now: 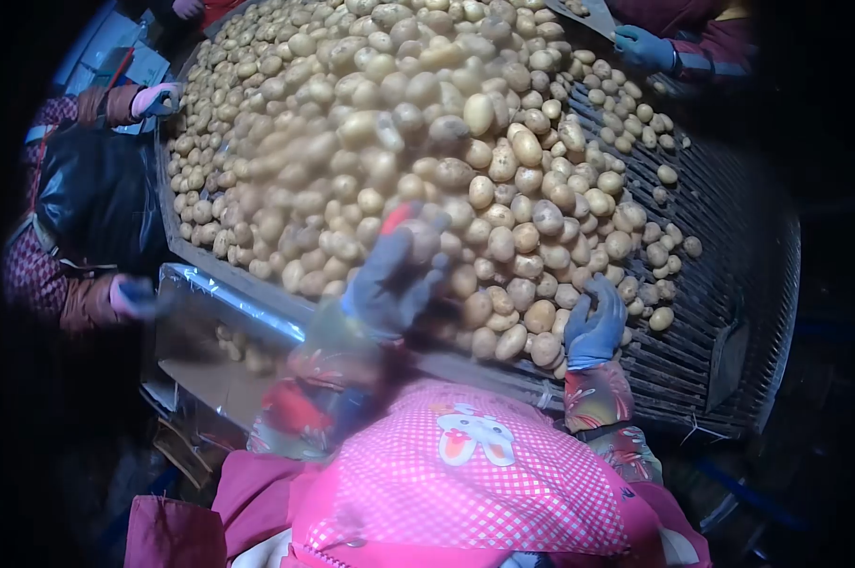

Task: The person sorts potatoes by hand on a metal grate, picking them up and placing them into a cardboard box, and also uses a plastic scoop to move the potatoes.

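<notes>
A large heap of potatoes (527,147) lies in front of me, blurred at its middle. My left hand (389,284), in a blue-grey glove, is raised over the near side of the heap and smeared by motion. A potato (422,240) shows between its fingers, which bend around it. A small red patch sits at one fingertip; I cannot make out what it is. My right hand (595,327), also gloved, rests on the potatoes at the heap's near right edge. Its fingers are curved and apart, with no potato visibly gripped.
The dark slatted grate (702,284) under the heap shows at the right, with scattered potatoes. A metal-edged chute (233,301) and a cardboard box (210,383) with potatoes stand at the left. A co-worker's gloved hands (156,99) are at the left; another co-worker's hand (645,47) holds a scoop-like tray (583,17).
</notes>
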Motion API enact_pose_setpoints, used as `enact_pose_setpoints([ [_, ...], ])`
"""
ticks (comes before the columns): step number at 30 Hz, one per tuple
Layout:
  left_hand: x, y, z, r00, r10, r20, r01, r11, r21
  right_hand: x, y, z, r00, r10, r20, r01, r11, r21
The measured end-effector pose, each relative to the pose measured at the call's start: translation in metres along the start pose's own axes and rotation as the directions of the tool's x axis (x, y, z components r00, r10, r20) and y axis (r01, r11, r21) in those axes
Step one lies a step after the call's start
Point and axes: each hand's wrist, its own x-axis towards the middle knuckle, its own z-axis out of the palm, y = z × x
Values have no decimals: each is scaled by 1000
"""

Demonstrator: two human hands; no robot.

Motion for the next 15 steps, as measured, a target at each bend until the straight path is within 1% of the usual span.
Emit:
enact_pose_setpoints([
  [2,3,3,-22,986,-41,160,62,990,-129,0,1,1,1000,-4,-4,4,1000,8],
  [4,9,7,-37,937,-151,316,229,946,-228,-1,1,1,1000,11,-1,-11,999,31],
  [5,7,8,-40,948,-146,283,159,987,-23,-1,1,1,1000,19,-1,-19,999,42],
  [6,4,10,-42,958,-141,250,95,978,187,-2,2,1,1000,15,-1,-15,999,42],
  [7,-7,12,-25,989,-11,149,-84,780,620,-2,3,1,1000,9,-4,-9,999,42],
  [8,-9,13,-19,984,91,156,-178,613,770,-1,4,2,1000,0,-10,0,999,42],
  [9,-12,15,-14,968,192,161,-226,387,894,1,4,1,1000,3,1,-3,1000,30],
  [10,-14,16,-8,942,291,165,-216,154,964,0,4,0,1000,6,9,-6,1000,17],
  [11,-23,30,-4,968,245,56,-119,251,960,-1,4,0,1000,11,21,-11,1000,4],
  [13,-45,67,-19,948,319,-4,-64,203,977,-2,9,2,1000,2,19,-2,1000,8],
  [15,-76,114,-68,831,540,131,-94,-96,991,-1,6,1,1000,-14,15,14,1000,16],
])
